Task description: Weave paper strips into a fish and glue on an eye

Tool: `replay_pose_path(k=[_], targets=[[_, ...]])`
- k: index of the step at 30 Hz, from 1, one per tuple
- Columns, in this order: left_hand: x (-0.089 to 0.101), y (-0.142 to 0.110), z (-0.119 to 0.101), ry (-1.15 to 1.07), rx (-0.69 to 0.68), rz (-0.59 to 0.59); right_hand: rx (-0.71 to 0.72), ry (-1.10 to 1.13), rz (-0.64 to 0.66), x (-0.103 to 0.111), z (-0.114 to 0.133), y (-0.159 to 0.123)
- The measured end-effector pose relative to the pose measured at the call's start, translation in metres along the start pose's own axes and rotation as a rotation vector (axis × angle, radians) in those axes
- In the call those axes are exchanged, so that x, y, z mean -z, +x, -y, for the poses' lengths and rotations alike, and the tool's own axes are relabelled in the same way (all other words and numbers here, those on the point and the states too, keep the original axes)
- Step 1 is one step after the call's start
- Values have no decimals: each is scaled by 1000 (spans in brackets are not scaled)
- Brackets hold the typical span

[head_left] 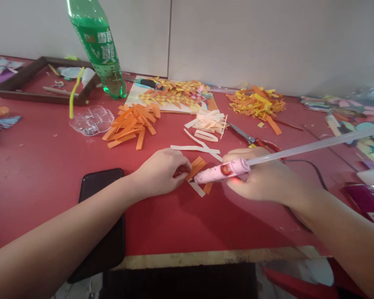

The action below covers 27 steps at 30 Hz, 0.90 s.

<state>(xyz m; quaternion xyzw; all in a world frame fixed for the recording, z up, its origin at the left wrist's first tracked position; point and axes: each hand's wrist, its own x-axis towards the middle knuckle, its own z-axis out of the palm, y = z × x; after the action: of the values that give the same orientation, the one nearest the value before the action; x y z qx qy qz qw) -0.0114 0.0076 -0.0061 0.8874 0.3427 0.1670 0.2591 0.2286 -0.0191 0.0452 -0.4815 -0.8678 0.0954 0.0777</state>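
Note:
My right hand (262,176) is wrapped round a pink hot glue gun (216,171). A long clear glue stick (314,142) juts from the gun's back end, and an orange light glows on its side. The nozzle points left, down at a small piece of orange and white paper strips (197,167) on the table. At that piece's left edge, my left hand (163,172) pinches an orange strip between thumb and fingers. Just beyond lie loose white strips (202,146), with a pile of pale strips (209,121) behind them.
Orange strips (133,124) and a yellow-orange heap (257,104) lie farther back. Scissors (246,136) rest near my right hand. A green bottle (101,54), a clear flower-shaped dish (92,120) and a dark tray (37,97) stand left. A black phone (101,232) lies under my left forearm.

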Motion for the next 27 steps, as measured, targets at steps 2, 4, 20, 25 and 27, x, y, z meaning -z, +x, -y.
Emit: replay_pose_path(k=[2,4,20,25,27], targets=[[0,0,1,-5,0,6,11,-22,3,0,0,1],[-1,0,1,-6,2,14,1,-34,-14,0,0,2],[-1,2,2,-17,18,37,22,-67,-13,7,10,5],[1,1,-1,-16,30,52,22,-87,-4,10,10,3],[1,1,-1,-15,34,53,26,-96,5,10,11,2]])
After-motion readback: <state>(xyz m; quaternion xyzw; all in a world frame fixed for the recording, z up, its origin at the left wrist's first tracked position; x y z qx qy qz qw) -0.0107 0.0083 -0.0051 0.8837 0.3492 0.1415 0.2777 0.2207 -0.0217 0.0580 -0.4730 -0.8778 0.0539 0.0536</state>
